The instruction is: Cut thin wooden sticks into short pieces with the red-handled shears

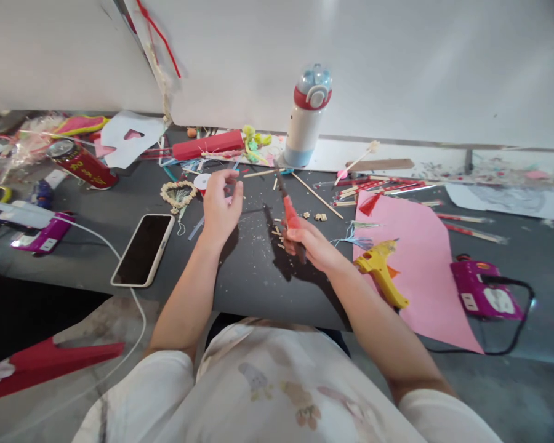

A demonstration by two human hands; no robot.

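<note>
My right hand [305, 239] is wrapped round a slim tool with a red-and-black handle [292, 212]. Its narrow dark end points up and away, and blur hides its exact kind. Short cut stick pieces [277, 232] lie by that hand, and small pale pieces [321, 216] sit just beyond it. My left hand [222, 206] hovers over the table, fingers loosely bent and apart, with nothing seen held. Beside its fingertips is a white-topped spool [202, 182]. A heart-shaped beaded ring with a tassel [178, 194] lies left of it. Thin wooden sticks [317, 195] lie between and beyond the hands.
A bottle [305, 126] stands at the back against the white panel. Left are a phone [143, 251], a red can [84, 165] and a purple box [44, 234]. Right, a yellow glue gun [382, 274] rests on pink paper [425, 258], near another purple box [484, 289] with a black cable.
</note>
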